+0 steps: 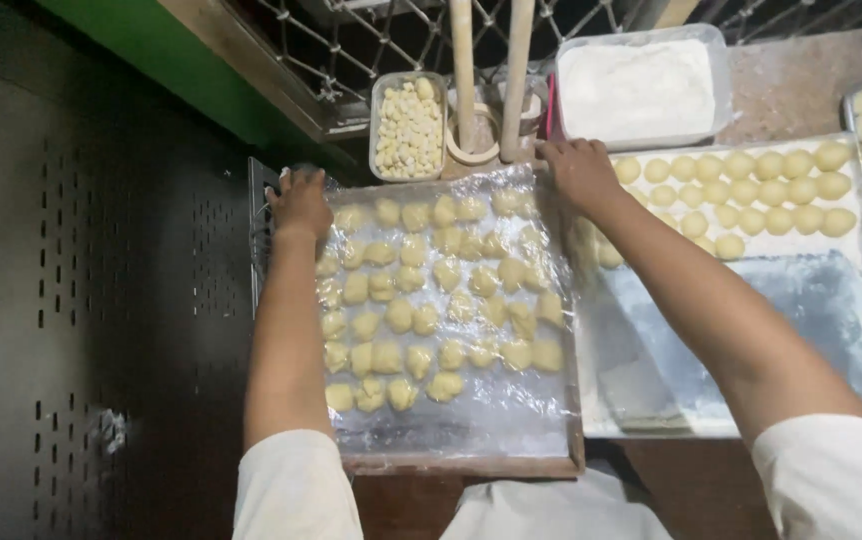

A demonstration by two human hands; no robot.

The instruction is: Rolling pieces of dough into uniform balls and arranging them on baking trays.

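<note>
Gripping the far corners of the clear plastic film (471,400) that lies over my wooden board of pale yellow dough pieces (431,290), centre of frame. Left hand (301,200) sits at the board's upper-left corner, fingers curled down onto the film edge; right hand (576,170) at the upper-right corner, fingers bent and pressing the film there. Can't tell whether either one truly pinches the film or just pins it flat.

Looks to me like the covering step: film is spread across the dough rows & I'm settling its far edge. Next move, I'd judge, calls for even tension on both corners so the film doesn't drag or stick to the soft pieces.

Right of frame: grey metal tray w/ round dough balls (751,190), its lower half bare. Top centre: small clear tub of pale nuggets (409,125), two wooden rolling pins (491,70) upright, clear tub of white flour (639,88). Dark perforated metal panel (81,300) fills the left.
</note>
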